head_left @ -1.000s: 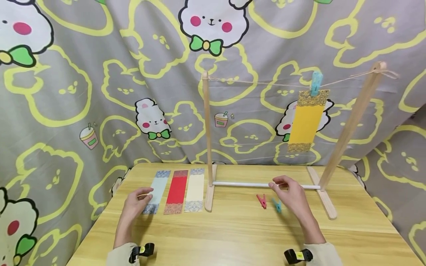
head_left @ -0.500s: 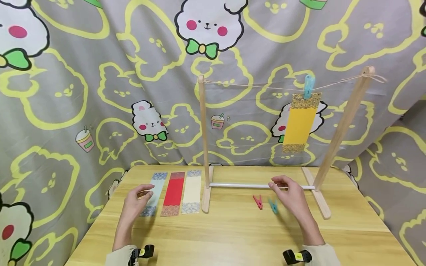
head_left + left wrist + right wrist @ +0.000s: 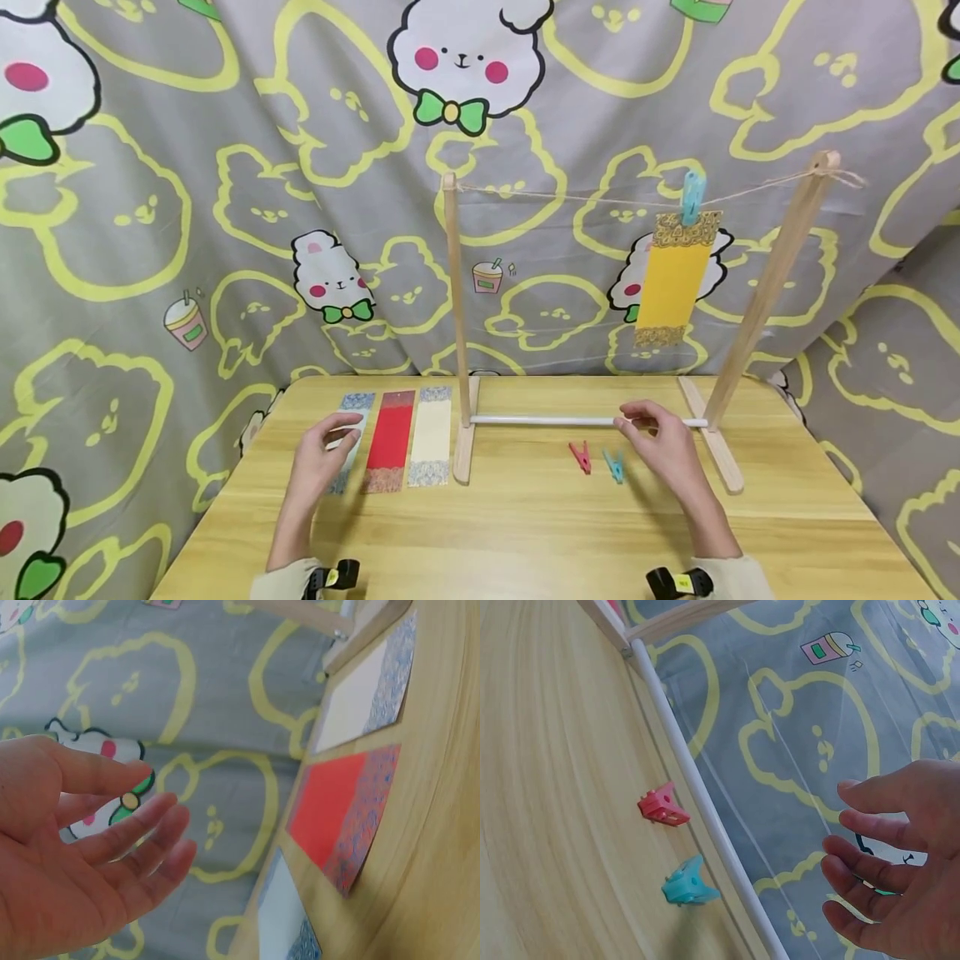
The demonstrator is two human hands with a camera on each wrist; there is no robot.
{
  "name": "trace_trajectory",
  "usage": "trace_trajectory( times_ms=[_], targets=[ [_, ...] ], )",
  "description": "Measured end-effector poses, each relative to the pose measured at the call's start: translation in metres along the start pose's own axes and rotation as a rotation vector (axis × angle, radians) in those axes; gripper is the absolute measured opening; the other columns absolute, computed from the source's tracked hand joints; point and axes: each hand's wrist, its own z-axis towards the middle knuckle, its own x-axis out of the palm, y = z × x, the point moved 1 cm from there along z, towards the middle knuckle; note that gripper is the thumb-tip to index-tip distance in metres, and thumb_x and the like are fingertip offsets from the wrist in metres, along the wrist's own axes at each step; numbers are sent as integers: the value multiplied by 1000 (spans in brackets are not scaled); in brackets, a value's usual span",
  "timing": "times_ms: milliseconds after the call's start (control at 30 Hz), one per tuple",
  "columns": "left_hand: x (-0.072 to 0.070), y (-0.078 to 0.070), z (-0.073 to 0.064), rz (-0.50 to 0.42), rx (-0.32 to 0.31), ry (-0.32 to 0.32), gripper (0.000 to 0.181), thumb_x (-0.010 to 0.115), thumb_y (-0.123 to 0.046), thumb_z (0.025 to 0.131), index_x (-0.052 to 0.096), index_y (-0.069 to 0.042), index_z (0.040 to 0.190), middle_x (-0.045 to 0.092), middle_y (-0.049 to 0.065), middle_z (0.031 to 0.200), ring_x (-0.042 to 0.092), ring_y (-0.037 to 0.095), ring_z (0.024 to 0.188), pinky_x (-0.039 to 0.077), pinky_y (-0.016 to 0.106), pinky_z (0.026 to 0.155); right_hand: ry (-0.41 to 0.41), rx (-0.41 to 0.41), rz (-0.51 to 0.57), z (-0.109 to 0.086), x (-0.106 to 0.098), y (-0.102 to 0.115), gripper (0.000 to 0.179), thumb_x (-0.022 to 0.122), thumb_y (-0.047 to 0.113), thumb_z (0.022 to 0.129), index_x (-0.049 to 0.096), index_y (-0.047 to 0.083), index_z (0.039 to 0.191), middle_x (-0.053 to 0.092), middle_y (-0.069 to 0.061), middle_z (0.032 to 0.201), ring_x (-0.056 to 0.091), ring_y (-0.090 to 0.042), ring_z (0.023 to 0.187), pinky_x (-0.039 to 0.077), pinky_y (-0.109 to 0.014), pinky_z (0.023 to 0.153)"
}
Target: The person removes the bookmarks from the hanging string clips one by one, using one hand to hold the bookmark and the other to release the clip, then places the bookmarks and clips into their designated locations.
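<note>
My left hand (image 3: 324, 454) hovers over the light blue bookmark (image 3: 360, 425), fingers loosely bent and holding nothing; it hides part of that bookmark. Beside it lie a red bookmark (image 3: 390, 437) and a cream bookmark (image 3: 431, 433), each with patterned ends. My right hand (image 3: 663, 446) is above the table near the white rod (image 3: 547, 420), with nothing between thumb and fingers. To its left are a pink clothespin (image 3: 581, 457) and a blue clothespin (image 3: 614, 466). A yellow bookmark (image 3: 675, 283) hangs from the string, gripped by another blue clothespin (image 3: 693, 198).
A wooden stand with a left post (image 3: 456, 300) and a thicker right post (image 3: 772, 283) rises from the table (image 3: 525, 533). A thin string (image 3: 555, 196) runs between the post tops. A patterned grey curtain (image 3: 405, 200) hangs close behind.
The head view has shifted slightly. My left hand has moved a little to the right, covering more of the light blue bookmark. My right hand has also drifted slightly right, away from the clothespins.
</note>
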Motion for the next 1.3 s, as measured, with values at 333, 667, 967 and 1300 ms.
trace_trajectory(
  times_ms=[333, 667, 967, 1300],
  targets=[
    [6, -18, -3, -30, 32, 7, 24, 65, -1, 99, 70, 0, 123, 68, 18, 126, 66, 35, 115, 57, 34, 92, -43, 1, 7, -3, -7, 9, 27, 71, 23, 99, 71, 4, 117, 73, -11, 108, 65, -20, 98, 52, -31, 89],
    [8, -34, -6, -29, 51, -8, 25, 67, -3, 99, 70, -3, 124, 69, 15, 127, 66, 31, 114, 54, 22, 87, -95, -26, 25, -4, -15, 14, 26, 72, 22, 98, 72, 3, 116, 74, -12, 109, 62, -7, 94, 52, -23, 85],
    [19, -52, -10, -140, 157, -91, 25, 68, 7, 94, 73, -2, 117, 70, 15, 119, 70, 30, 104, 56, 16, 80, -120, -45, 31, -5, -23, 23, 27, 72, 24, 98, 71, 5, 117, 72, -12, 112, 62, -4, 95, 52, -23, 87],
    [28, -61, -12, -218, 201, -93, 25, 67, 11, 93, 72, 2, 116, 69, 15, 115, 69, 29, 103, 58, 21, 83, -160, -62, 5, -7, -29, 28, 27, 71, 25, 99, 72, 6, 117, 71, -9, 108, 62, -8, 97, 47, -8, 81]
  ],
)
